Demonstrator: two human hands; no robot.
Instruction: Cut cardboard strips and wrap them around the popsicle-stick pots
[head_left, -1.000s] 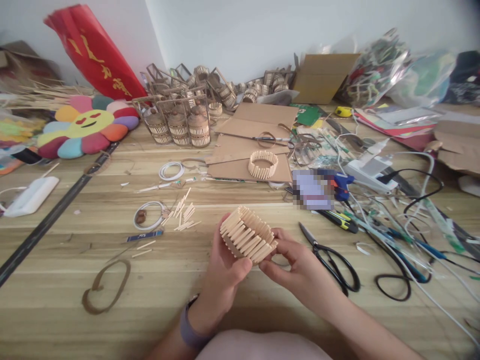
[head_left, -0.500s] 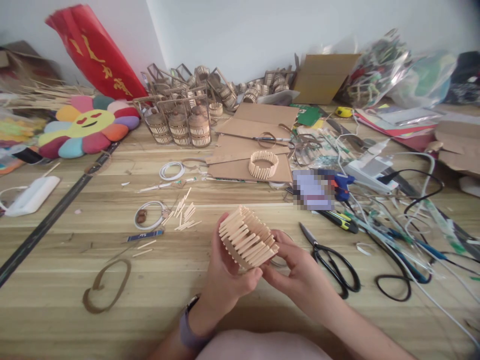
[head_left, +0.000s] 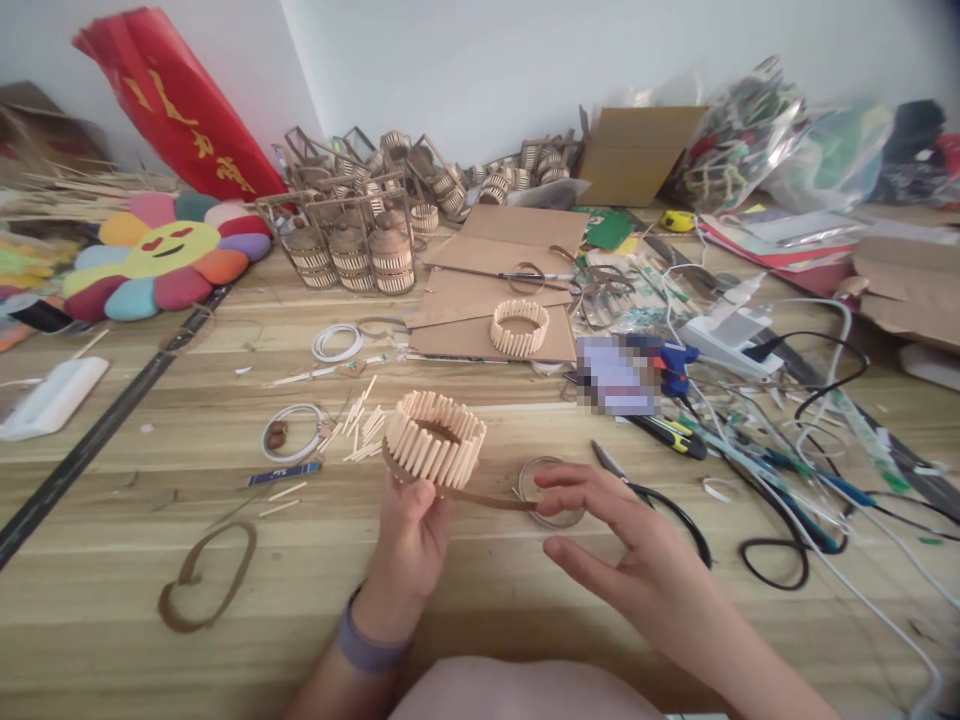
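Leftward has moved the stick ring [head_left: 436, 452], gripped by the left hand [head_left: 409, 540]; the right hand [head_left: 546, 520] spreads loosely near a brown strip [head_left: 487, 498]. Far behind the cluttered wooden table [head_left: 285, 620] stands a pale wall [head_left: 487, 70].

single view: head-worn | faces: forward, down | near: tabletop [head_left: 315, 600] | far: pale wall [head_left: 465, 60]

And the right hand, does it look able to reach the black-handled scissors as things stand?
Probably yes: the right hand is spread open, and the black-handled scissors lie close by, partly hidden behind it. Nothing visible lies between them, though whether the hand touches the brown strip is unclear.
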